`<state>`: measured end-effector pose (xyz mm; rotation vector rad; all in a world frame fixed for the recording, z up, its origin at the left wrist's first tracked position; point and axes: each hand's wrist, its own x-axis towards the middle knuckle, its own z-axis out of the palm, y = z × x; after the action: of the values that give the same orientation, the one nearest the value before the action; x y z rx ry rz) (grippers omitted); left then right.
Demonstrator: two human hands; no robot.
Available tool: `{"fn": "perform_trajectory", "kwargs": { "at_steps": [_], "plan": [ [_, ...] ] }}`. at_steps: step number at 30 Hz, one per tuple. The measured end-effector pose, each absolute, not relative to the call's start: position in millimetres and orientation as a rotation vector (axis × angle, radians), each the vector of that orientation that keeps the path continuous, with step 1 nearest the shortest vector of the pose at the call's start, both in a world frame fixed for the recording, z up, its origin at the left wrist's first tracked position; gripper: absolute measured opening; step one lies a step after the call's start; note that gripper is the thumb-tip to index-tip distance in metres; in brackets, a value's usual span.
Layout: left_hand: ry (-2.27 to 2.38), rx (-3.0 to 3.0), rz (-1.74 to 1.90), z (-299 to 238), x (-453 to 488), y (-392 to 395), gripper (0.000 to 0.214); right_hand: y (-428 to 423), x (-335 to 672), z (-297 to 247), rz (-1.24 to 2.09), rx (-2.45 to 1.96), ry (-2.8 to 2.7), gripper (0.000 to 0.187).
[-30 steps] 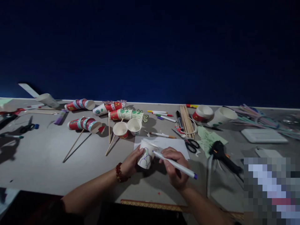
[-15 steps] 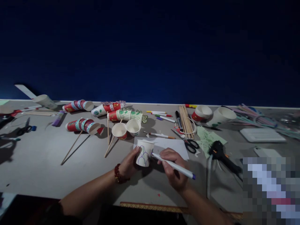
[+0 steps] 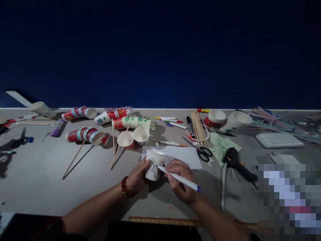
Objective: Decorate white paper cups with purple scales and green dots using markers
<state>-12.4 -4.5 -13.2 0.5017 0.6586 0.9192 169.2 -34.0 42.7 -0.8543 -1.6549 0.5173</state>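
Left grip (image 3: 136, 175) around the paper cup (image 3: 153, 164), right grip (image 3: 181, 189) tight on the marker (image 3: 186, 182)

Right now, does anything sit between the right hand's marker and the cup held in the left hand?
Nothing visible does. The left hand grips the paper cup from its left side; the marker in the right hand has its tip at the cup's right wall.

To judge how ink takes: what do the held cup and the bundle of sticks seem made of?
The cup in the left hand looks like matt white paper: no shine, purple lines on it beside the pen in the right hand. The sticks look like bare pale wood or bamboo; I can't tell which.
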Motion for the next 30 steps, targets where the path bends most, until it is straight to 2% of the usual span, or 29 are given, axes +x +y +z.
{"fn": "perform_trajectory", "kwargs": {
  "at_steps": [8,15,22,30],
  "plan": [
    [0.641,0.518,0.922,-11.4,-12.0,-4.5,0.05,-33.3,169.4,40.7,0.533,-0.836,-1.683,0.018],
    [0.657,0.524,0.911,-10.9,-12.7,-4.8,0.059,-32.5,168.3,39.4,0.527,-0.852,-1.67,0.018],
    [0.675,0.518,0.917,-13.1,-13.9,-4.8,0.048,-32.7,169.6,37.0,0.511,-0.894,-1.638,0.014],
    [0.657,0.438,0.932,-9.2,-13.0,-3.9,0.047,-31.5,171.3,30.9,0.494,-0.942,-1.56,0.01]
  ]
}}
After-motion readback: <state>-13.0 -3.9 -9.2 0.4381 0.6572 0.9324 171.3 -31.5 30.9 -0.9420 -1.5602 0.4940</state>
